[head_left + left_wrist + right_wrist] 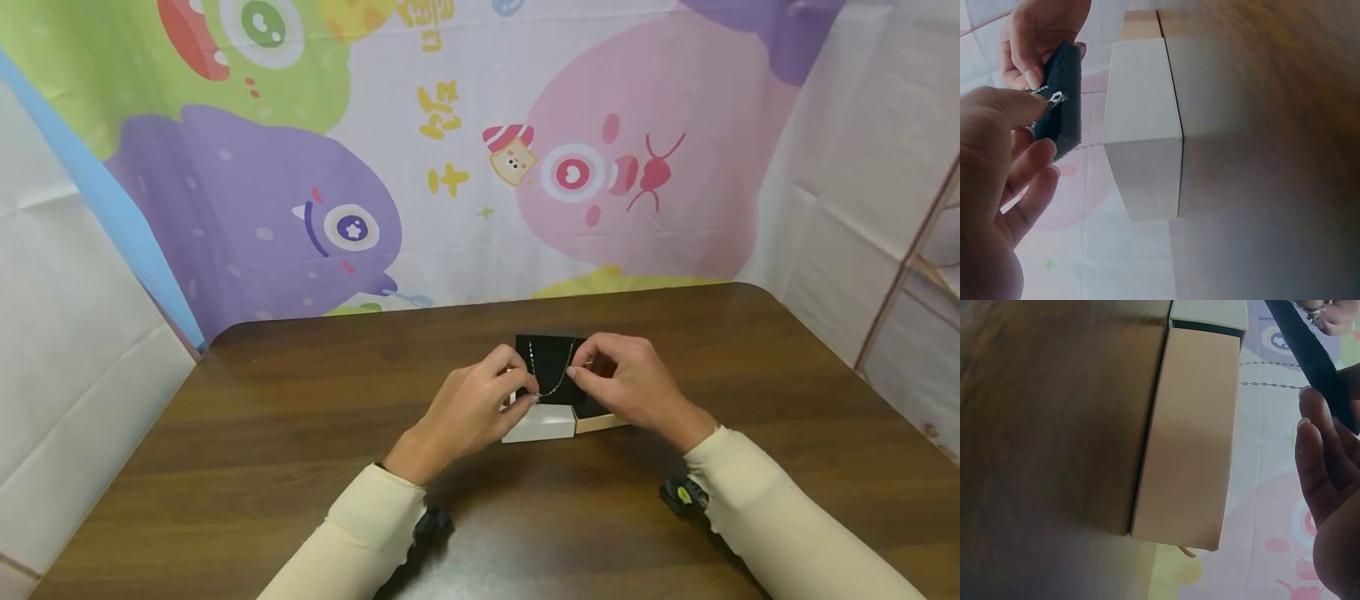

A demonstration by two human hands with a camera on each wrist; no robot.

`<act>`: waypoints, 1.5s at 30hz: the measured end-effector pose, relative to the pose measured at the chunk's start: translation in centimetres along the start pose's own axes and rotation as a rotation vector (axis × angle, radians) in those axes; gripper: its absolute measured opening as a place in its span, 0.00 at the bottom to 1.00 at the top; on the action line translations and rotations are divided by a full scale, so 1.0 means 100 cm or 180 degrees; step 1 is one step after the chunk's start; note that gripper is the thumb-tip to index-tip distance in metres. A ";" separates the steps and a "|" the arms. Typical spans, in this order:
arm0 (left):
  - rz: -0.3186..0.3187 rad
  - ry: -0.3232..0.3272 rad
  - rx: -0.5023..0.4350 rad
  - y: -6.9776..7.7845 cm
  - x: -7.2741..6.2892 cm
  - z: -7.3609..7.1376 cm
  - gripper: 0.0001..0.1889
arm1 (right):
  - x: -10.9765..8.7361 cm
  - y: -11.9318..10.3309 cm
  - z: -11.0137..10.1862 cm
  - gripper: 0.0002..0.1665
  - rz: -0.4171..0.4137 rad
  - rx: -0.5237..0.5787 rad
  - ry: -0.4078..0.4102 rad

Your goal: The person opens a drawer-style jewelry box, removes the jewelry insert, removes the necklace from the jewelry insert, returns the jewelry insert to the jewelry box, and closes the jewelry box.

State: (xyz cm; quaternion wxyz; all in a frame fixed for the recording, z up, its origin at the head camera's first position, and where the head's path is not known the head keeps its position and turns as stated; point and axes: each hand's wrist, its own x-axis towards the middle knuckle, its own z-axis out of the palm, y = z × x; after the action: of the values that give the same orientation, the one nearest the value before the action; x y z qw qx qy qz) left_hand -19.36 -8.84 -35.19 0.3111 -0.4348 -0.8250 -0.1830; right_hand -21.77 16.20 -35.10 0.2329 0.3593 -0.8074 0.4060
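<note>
A black jewelry pad (pixel 550 357) with a thin silver chain necklace (pixel 558 387) looped across it is held up between both hands. My left hand (pixel 467 410) pinches the pad's near left side, thumb over the bunched silver chain end (pixel 1057 98) in the left wrist view. On the other side my right hand (pixel 639 385) grips the pad's edge with thumb and fingers. Two strands of the chain (pixel 1269 385) hang off the pad in the right wrist view. Just below the pad is a jewelry box, its white sleeve (pixel 1141 94) partly off the tan drawer (pixel 1188 437).
The brown wooden table (pixel 285 450) extends around the box on all sides. Behind its far edge hangs a cartoon-printed cloth (pixel 465 250). Pale panels (pixel 847 208) stand at the left and right. A small ribbon tab (pixel 1187 552) sticks out from the drawer's end.
</note>
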 end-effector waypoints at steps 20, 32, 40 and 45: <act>0.0159 0.0267 -0.0633 0.000 0.002 -0.001 0.03 | 0.000 -0.002 -0.002 0.13 -0.0030 0.0010 -0.0352; -0.0170 0.0382 -0.0844 0.000 0.001 -0.001 0.02 | -0.001 -0.002 -0.003 0.13 0.0145 -0.0016 -0.0284; -0.0426 0.0457 -0.1141 -0.001 0.002 -0.001 0.02 | 0.000 -0.004 -0.002 0.13 0.0230 0.0075 -0.0302; -0.0528 0.0517 -0.1313 0.000 0.003 -0.001 0.02 | -0.001 -0.003 -0.002 0.13 0.0251 0.0067 -0.0323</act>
State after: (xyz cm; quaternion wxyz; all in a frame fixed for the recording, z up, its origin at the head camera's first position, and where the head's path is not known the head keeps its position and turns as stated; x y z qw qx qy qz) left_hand -19.43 -8.69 -34.95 0.2649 -0.4037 -0.7754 -0.4070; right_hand -21.45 16.25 -34.92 0.1717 0.3498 -0.8273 0.4046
